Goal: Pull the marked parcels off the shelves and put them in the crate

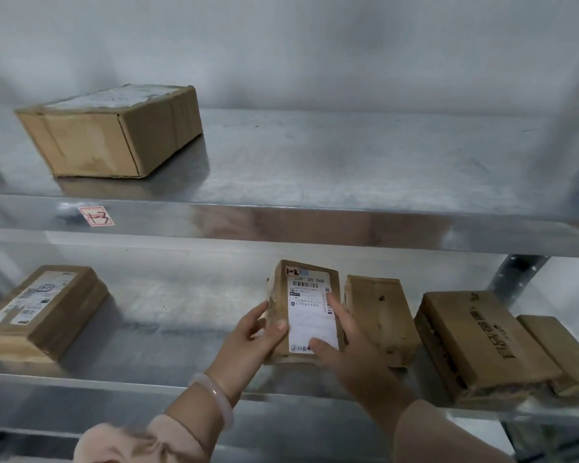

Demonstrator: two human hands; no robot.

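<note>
Two hands are closing on one parcel: the labelled parcel [306,312] with "1-2" handwritten in its top corner, so you're reading as mid-pick, parcel not yet off the lower shelf [188,349]. It's sitting on that shelf, near the front edge, long side running back toward the wall.

Your left hand [251,342] is wrapping the parcel's left side, thumb lying on the label, fingers curled along the edge. Your right hand [345,342] is resting on the label's right half, fingers spread and fairly flat, thumb at the near end. Looks like a loose two-sided hold, not a firm clamp; whether the parcel is lifting I can't tell.

Just right of the parcel a plain brown box [381,315] is touching or nearly touching it. Further right of the parcel are a printed box [482,345] and a smaller one [555,355]. Well left of the parcel another labelled box [44,309] is sitting. Above the parcel, the upper shelf is carrying one box [114,132] and a "1-3" tag [96,216].

Next: you're needing a straight pull toward you, keeping clear of the neighbour box. Crate isn't in view.
</note>
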